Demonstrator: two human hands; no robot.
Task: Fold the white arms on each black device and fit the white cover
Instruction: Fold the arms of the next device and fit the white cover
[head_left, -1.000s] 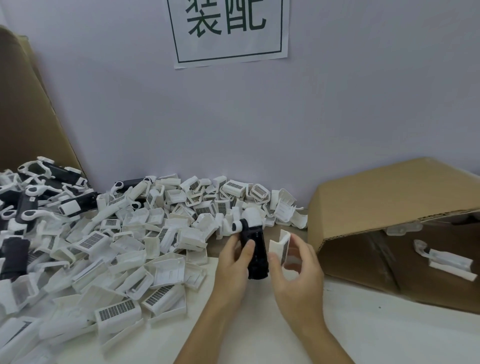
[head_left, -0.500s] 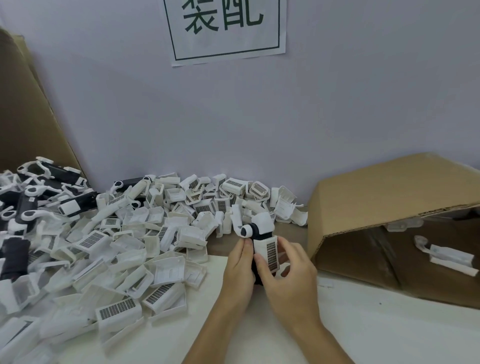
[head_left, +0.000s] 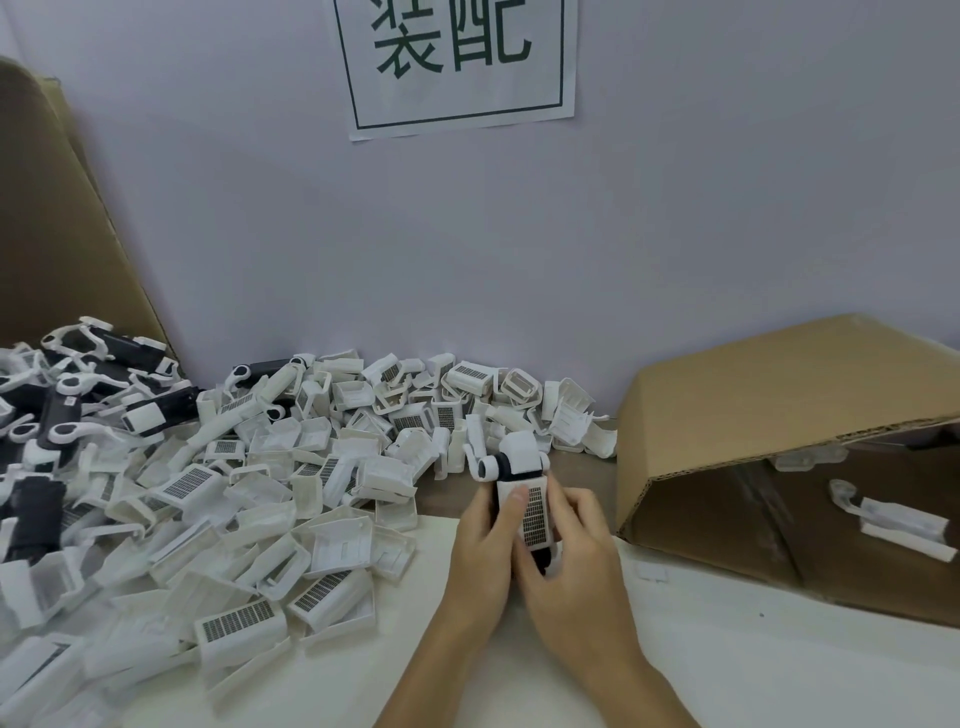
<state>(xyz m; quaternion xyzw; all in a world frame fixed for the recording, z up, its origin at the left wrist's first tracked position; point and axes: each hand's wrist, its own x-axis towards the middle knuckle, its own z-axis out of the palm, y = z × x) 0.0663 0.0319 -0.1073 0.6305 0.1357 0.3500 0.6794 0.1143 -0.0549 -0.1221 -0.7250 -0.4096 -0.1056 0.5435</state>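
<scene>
Pale lilac wall (head_left: 675, 208) backs a white tabletop (head_left: 727, 675), and on the wall, straight above the grip, hangs a white paper sign (head_left: 457, 67) with a dark green border and the large green characters 装配. Both hands meet at the table's middle. The left hand (head_left: 480, 551) curls round the side of a black plastic device with folded white arms (head_left: 511, 460), held upright, its thumb lying across a white plastic cover with a dark printed grid label (head_left: 527, 512) set on the device's front. The right hand (head_left: 576, 566) grips the device's lower end and the cover's right edge, fingers curled. Left of the grip spreads a heap of loose white covers (head_left: 234, 519), many showing the same grid label, and beyond it black devices with their white arms unfolded (head_left: 67, 405). Right of the grip a brown cardboard box lying on its side (head_left: 779, 395) holds a white-covered finished unit (head_left: 904, 525).
</scene>
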